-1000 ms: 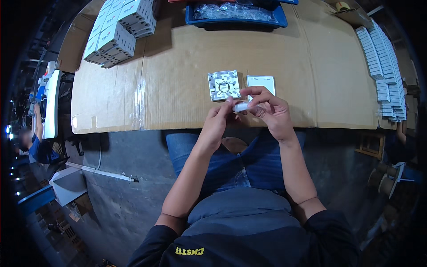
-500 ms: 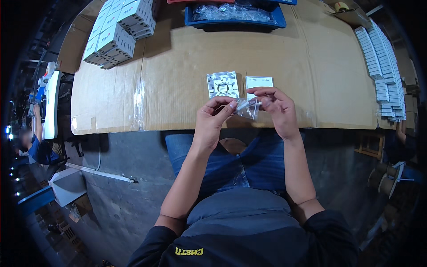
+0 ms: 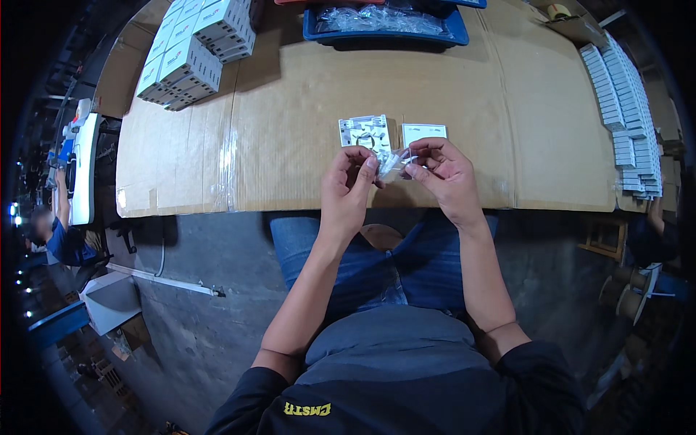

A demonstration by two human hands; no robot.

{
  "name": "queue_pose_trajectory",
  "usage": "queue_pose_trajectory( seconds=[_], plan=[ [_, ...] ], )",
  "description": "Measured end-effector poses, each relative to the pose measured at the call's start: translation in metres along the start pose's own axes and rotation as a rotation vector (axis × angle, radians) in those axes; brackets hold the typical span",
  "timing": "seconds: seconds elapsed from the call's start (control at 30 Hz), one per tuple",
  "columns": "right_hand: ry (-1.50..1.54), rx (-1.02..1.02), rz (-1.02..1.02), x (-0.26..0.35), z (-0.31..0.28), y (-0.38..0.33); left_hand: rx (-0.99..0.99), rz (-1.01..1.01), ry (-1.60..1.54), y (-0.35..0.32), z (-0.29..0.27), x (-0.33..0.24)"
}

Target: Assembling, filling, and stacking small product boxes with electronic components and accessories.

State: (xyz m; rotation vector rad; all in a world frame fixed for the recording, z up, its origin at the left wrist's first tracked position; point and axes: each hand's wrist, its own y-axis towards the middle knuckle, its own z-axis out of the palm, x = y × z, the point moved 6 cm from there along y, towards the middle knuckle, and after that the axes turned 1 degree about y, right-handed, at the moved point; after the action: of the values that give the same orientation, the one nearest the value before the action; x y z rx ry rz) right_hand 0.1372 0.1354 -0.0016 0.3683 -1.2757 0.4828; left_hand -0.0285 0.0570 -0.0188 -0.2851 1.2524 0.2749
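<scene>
Between my hands is a small clear plastic bag [image 3: 389,164] with small whitish parts inside; what they are cannot be made out. My left hand [image 3: 348,187] grips the bag's left side between thumb and fingers. On the other side, my right hand [image 3: 451,183] pinches the bag's edge. Just beyond the left fingers lies a white plastic housing [image 3: 354,129] with a round opening, its near part covered by that hand. A flat white cover plate [image 3: 424,132] lies beside it, partly hidden by my right fingers.
Cardboard covers the table [image 3: 290,138]. A blue tray [image 3: 384,40] of clear plastic bags stands at the far side. White boxes [image 3: 190,69] are stacked at far left, and piled white pieces [image 3: 623,119] line the right edge. Another person [image 3: 67,235] sits at far left.
The bag was spread flat and hanging down; now it is bunched up and tilted. My right fingers have closed on its edge and sit slightly lower.
</scene>
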Motion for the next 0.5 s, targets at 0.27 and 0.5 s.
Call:
queue_pose_trajectory(
  seconds=[0.27, 0.5],
  plan=[
    [-0.018, -0.049, -0.005, -0.0053, -0.0055, 0.0033, 0.029, -0.057, -0.069, -0.0007, 0.0013, -0.009],
    [0.023, -0.087, 0.02, -0.0071, -0.0069, 0.002, 0.064, -0.131, -0.018, -0.0042, 0.0013, -0.0024]
  ],
)
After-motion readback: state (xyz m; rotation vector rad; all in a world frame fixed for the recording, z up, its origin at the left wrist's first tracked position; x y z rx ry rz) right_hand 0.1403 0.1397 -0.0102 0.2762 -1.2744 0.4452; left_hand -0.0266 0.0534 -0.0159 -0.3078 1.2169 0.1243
